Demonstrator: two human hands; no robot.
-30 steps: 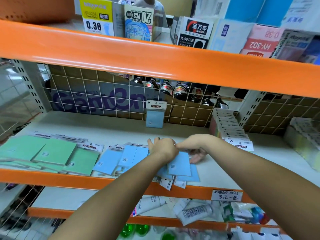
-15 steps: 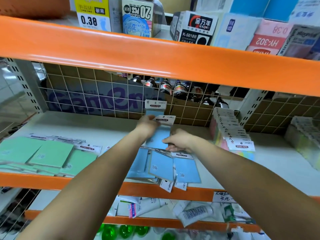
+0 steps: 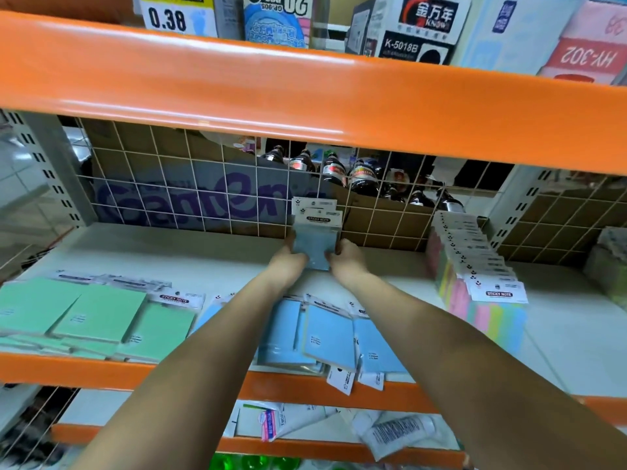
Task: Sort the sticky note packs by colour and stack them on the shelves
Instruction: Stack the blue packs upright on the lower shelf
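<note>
gripping blue pack (image 3: 316, 244), both hands' fingers (image 3: 342, 247) curled

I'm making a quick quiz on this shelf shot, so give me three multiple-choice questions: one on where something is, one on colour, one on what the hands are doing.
1. Where do the flat green sticky note packs lie?
A. left on the shelf
B. top shelf
C. against the wire grid

2. What colour is the upright sticky note pack between the hands?
A. pink
B. light blue
C. yellow

3. The left hand and right hand are:
A. idle
B. apart
C. holding one pack

A: they lie at the left front.
B: its face is blue.
C: fingers grip its sides.
</note>
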